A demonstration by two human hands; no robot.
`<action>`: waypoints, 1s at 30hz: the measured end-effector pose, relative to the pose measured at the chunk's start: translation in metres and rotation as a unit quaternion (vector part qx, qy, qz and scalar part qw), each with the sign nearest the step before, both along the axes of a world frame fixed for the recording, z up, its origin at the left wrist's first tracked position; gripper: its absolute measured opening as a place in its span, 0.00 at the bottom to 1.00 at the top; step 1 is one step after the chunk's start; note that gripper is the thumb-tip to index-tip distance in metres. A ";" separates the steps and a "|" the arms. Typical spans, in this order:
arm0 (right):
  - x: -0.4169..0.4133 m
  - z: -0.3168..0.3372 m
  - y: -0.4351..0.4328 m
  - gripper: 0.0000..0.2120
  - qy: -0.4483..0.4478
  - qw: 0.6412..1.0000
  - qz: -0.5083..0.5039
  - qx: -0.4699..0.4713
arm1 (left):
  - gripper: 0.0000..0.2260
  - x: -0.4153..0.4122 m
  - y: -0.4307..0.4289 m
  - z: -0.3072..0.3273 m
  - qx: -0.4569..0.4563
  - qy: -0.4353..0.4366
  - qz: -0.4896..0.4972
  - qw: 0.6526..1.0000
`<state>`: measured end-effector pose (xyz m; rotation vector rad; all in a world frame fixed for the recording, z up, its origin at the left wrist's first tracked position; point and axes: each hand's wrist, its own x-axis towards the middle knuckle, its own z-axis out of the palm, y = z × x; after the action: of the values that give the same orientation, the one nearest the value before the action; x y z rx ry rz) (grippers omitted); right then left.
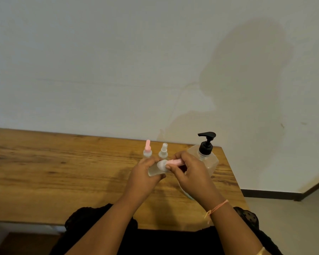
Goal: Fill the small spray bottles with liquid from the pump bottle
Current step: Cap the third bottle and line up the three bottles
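Both hands meet just left of the pump bottle (pixel 208 159), sharing one small spray bottle (pixel 155 171) held tilted above the bench (pixel 63 172).

The risks, as I judge them:

- **Pump bottle:** It is the tallest and heaviest thing here, and the right hand (pixel 190 170) works almost against its side. A sideways jerk of that wrist while twisting could knock it over.
- **Standing bottles:** Two more small ones stand upright left of the pump bottle, a clear-topped bottle (pixel 163 150) nearer it and a pink-nozzled bottle (pixel 147 151) beyond. They are light and narrow-based, and they sit just behind the knuckles, so a hand pushed forward would topple them.
- **Held bottle:** It lies nearly on its side, neck towards the pump bottle. If the top comes free at that angle, anything inside would run out over the fingers. I cannot tell whether it holds liquid.
- **Pink top (pixel 174 162):** This is small and slippery-looking. Once loose it could drop and roll off the bench.

Left hand (pixel 145 173) — its fingers are curled round the clear body of the spray bottle and grip it from below and behind. The right hand is also closed, its fingers and thumb wrapped round the pink top where that meets the white collar (pixel 162 165), as if to twist or pull. Neither hand touches the pump bottle or the standing pair.
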<state>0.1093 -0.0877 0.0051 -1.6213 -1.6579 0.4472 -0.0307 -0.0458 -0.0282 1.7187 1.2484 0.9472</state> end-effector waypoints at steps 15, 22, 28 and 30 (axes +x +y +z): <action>0.000 -0.003 0.002 0.21 0.161 0.984 0.070 -0.021 | 0.17 0.004 0.001 -0.001 -0.039 -0.032 -0.003 0.999; -0.002 0.000 0.003 0.09 0.168 0.985 -0.021 0.024 | 0.19 0.007 -0.002 -0.004 -0.070 -0.038 -0.020 0.997; -0.002 -0.002 0.002 0.24 0.286 0.955 0.071 -0.044 | 0.20 0.010 -0.004 0.001 -0.091 -0.064 -0.020 0.994; -0.001 -0.002 0.005 0.18 0.292 0.954 0.067 -0.028 | 0.19 0.009 -0.004 0.000 -0.095 -0.084 -0.032 0.991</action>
<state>0.1078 -0.0831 0.0026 -1.2504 -1.3070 0.9481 -0.0216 -0.0502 -0.0281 1.4902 1.1296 0.8853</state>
